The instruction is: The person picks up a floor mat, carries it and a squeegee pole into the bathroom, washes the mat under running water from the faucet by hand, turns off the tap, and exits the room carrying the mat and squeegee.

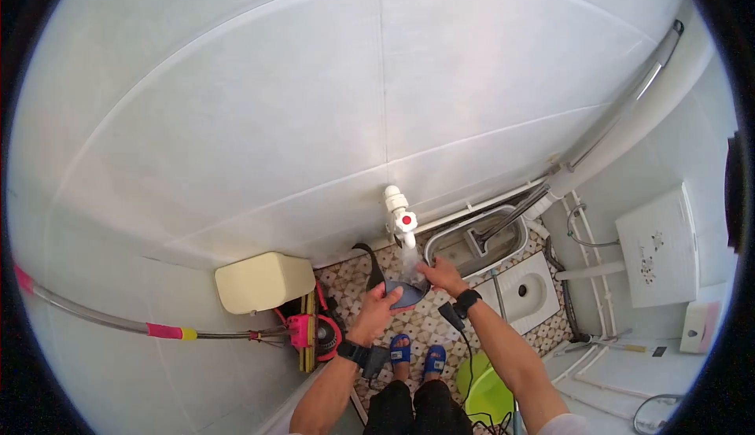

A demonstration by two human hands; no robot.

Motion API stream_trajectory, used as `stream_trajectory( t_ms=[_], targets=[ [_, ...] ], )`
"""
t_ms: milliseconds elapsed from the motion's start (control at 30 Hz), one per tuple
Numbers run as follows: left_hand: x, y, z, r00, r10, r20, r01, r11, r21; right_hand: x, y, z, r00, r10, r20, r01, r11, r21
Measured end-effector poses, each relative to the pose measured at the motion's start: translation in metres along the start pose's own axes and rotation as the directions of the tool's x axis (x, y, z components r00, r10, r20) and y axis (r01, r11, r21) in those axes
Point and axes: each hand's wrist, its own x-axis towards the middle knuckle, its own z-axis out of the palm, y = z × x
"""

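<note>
A dark grey, flat, flexible piece (404,294) with a narrow black end curling up to the left is between my hands; its exact kind is unclear. My left hand (379,310) grips its near left part, thumb on top. My right hand (442,276) has its fingers closed at the right end, close to the water. Just above, a white tap (403,220) with a red-centred knob pours water down onto or beside the piece. Parts of the right fingers are blurred by the stream.
A rectangular bucket (519,251) holding a flat mop (487,240) stands right of the tap. Nearby are a squat toilet (543,297), a green basin (494,388) and a beige bin (263,282). A pink-handled mop (165,330) leans left. Blue slippers (433,358) are on my feet.
</note>
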Motion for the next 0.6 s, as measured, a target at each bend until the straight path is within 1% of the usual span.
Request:
stream_trajectory(
  t_ms=[33,67,100,133,167,200,233,267,300,333,367,400,433,467,500,533,567,600],
  targets=[
    [-0.003,0.000,-0.003,0.999,-0.040,0.009,0.040,0.999,0.019,-0.001,-0.007,0.001,0.999,-0.047,0.014,0.049,0.991,-0.128],
    [-0.007,0.000,-0.005,0.999,-0.037,0.004,0.037,0.999,0.014,-0.001,-0.015,0.001,0.995,-0.096,0.034,0.101,0.962,-0.254],
    [-0.011,0.001,-0.005,0.998,-0.058,0.034,0.058,0.998,-0.012,-0.002,-0.025,-0.003,0.991,-0.009,0.132,0.049,0.950,-0.307],
    [-0.014,0.001,-0.006,0.995,-0.077,0.065,0.080,0.996,-0.037,0.002,-0.019,-0.003,0.991,-0.011,0.136,0.053,0.949,-0.311],
    [-0.015,0.000,-0.007,0.995,-0.075,0.062,0.077,0.996,-0.039,0.008,-0.002,0.000,0.993,-0.075,0.088,0.096,0.960,-0.263],
    [-0.013,-0.002,-0.009,0.995,-0.087,0.041,0.091,0.989,-0.118,0.015,0.015,0.004,0.990,-0.136,0.037,0.141,0.966,-0.216],
    [-0.012,-0.004,-0.010,0.995,-0.102,0.021,0.104,0.974,-0.201,0.020,0.031,0.010,0.973,-0.226,0.035,0.228,0.946,-0.230],
    [-0.004,-0.010,-0.011,0.995,-0.100,0.016,0.101,0.973,-0.208,0.007,0.029,0.015,0.973,-0.225,0.043,0.229,0.944,-0.236],
    [0.007,-0.017,-0.012,0.994,-0.091,-0.061,0.076,0.975,-0.209,-0.007,0.028,0.024,0.974,-0.224,0.042,0.223,0.974,0.027],
    [0.011,-0.017,-0.006,0.987,-0.081,-0.136,0.052,0.977,-0.207,-0.021,0.024,0.031,0.974,-0.222,0.039,0.202,0.935,0.290],
    [0.015,-0.014,-0.003,0.988,-0.077,-0.137,0.047,0.977,-0.209,-0.031,0.023,0.036,0.973,-0.226,0.042,0.204,0.936,0.287],
    [0.019,-0.001,0.007,0.974,-0.117,-0.192,0.114,0.993,-0.025,-0.038,0.022,0.039,0.936,-0.351,0.018,0.340,0.918,0.203],
    [0.022,0.008,0.014,0.956,-0.146,-0.253,0.189,0.970,0.156,-0.046,0.014,0.038,0.882,-0.472,0.006,0.468,0.876,0.115],
    [0.022,0.011,0.020,0.957,-0.143,-0.253,0.186,0.971,0.153,-0.055,0.006,0.032,0.880,-0.474,0.009,0.471,0.875,0.112],
    [0.022,0.012,0.024,0.969,-0.155,-0.191,0.210,0.925,0.317,-0.070,-0.013,0.024,0.901,-0.407,0.153,0.415,0.909,-0.028],
    [0.021,0.012,0.027,0.975,-0.177,-0.131,0.218,0.853,0.473,-0.079,-0.023,0.018,0.907,-0.311,0.283,0.368,0.913,-0.176],
    [0.027,-0.006,0.019,0.997,0.011,-0.079,0.025,0.900,0.434,-0.075,-0.013,0.015,0.865,-0.369,0.340,0.444,0.879,-0.175],
    [0.031,-0.023,0.012,0.997,0.014,-0.081,0.022,0.902,0.432,-0.072,-0.004,0.010,0.863,-0.370,0.342,0.447,0.877,-0.178]
  ],
)
